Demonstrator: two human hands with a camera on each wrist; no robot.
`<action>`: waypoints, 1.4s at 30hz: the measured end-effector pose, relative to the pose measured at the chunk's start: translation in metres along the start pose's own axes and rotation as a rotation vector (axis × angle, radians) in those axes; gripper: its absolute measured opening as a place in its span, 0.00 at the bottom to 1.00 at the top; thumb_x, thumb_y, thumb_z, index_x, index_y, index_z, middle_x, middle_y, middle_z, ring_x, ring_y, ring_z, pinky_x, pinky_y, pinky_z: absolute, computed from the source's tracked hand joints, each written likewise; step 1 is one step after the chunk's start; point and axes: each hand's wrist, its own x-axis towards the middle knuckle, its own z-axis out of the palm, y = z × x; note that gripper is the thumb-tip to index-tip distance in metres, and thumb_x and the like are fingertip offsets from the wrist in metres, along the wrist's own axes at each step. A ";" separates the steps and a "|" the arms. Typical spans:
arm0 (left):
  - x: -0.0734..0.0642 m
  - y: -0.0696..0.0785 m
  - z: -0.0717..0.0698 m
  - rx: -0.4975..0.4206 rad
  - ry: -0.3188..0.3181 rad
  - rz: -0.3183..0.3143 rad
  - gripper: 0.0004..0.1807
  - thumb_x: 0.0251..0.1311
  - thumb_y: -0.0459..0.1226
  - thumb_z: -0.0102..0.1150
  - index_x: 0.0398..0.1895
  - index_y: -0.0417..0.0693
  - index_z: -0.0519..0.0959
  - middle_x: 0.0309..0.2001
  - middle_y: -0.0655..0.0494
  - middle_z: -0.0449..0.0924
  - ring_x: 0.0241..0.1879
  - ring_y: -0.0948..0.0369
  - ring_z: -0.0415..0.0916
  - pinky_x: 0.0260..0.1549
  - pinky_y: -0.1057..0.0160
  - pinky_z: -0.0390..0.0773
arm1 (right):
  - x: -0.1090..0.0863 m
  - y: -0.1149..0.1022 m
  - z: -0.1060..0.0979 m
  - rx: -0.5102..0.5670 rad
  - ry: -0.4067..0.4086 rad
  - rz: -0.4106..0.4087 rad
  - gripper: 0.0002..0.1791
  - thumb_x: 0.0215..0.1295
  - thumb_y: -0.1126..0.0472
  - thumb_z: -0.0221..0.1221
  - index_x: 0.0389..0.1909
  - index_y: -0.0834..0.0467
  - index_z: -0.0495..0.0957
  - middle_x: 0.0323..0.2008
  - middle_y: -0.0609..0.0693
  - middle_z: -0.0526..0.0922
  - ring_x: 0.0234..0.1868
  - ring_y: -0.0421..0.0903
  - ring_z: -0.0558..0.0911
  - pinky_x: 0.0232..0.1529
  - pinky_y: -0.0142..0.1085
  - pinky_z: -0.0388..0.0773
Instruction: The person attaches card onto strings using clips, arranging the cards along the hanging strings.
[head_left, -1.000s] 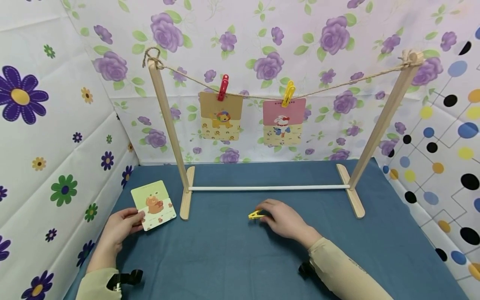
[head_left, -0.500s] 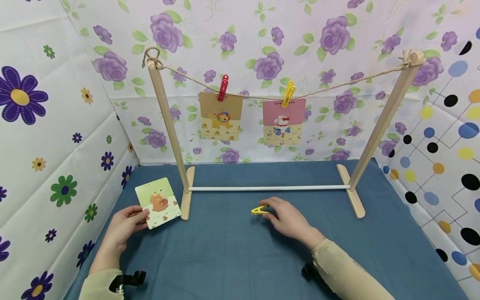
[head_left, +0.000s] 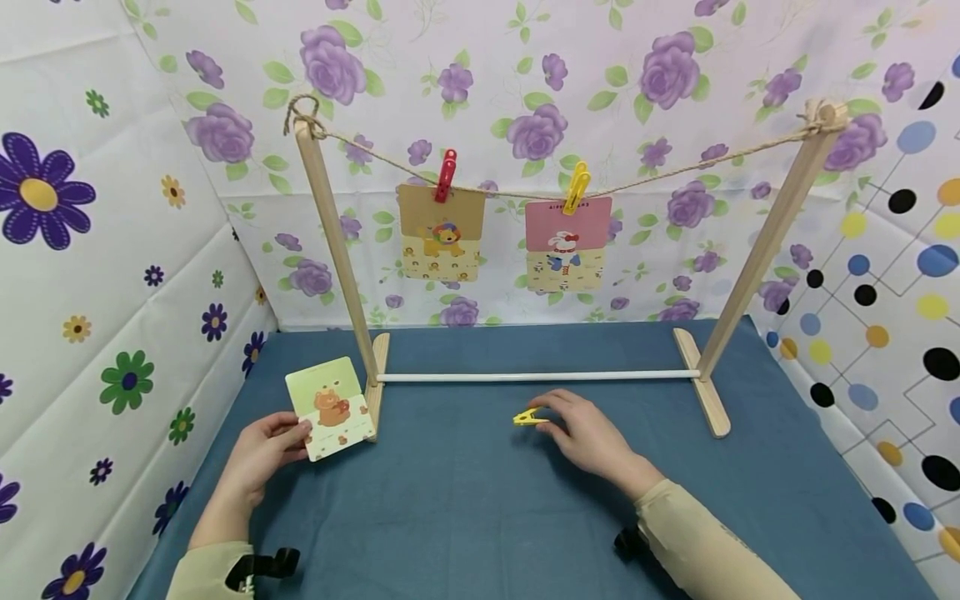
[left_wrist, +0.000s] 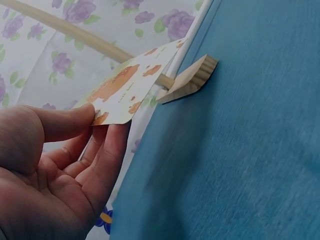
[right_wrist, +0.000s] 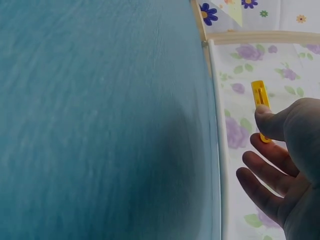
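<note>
My left hand [head_left: 262,454] pinches a green and cream card [head_left: 330,410] with a bear picture by its lower left corner. In the left wrist view the thumb lies on the card's [left_wrist: 125,87] printed face and the fingers are behind it. The card overlaps the foot of the left post in the head view. My right hand [head_left: 588,433] pinches a yellow clothespin [head_left: 529,417] between thumb and index finger, in front of the white rod. The right wrist view shows the clothespin [right_wrist: 260,94] pointing away from the thumb, other fingers spread loosely.
A twine line [head_left: 675,173] hangs between two wooden posts [head_left: 337,250]. On it, a red clothespin [head_left: 446,175] holds a brown lion card [head_left: 441,233], and a yellow clothespin [head_left: 577,187] holds a pink rabbit card [head_left: 566,243]. A white rod [head_left: 536,377] joins the posts low down.
The left hand has moved right with the bear card, which now overlaps the post's foot. The right hand has shifted slightly right and up with the clothespin. The hanging cards stay put.
</note>
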 end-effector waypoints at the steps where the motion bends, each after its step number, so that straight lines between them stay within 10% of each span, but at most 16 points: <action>1: 0.000 0.000 0.001 0.003 -0.004 0.005 0.23 0.80 0.39 0.60 0.66 0.29 0.72 0.42 0.57 0.85 0.39 0.65 0.83 0.42 0.65 0.86 | -0.001 0.001 -0.002 0.001 0.003 0.003 0.18 0.75 0.58 0.68 0.64 0.51 0.83 0.59 0.47 0.83 0.57 0.51 0.85 0.55 0.50 0.83; 42: -0.008 0.025 0.048 0.062 -0.082 0.145 0.20 0.79 0.37 0.62 0.62 0.29 0.77 0.49 0.43 0.84 0.42 0.55 0.82 0.41 0.61 0.87 | -0.022 0.024 -0.072 -0.124 0.149 -0.005 0.24 0.67 0.60 0.75 0.63 0.53 0.84 0.57 0.50 0.86 0.51 0.49 0.86 0.46 0.48 0.85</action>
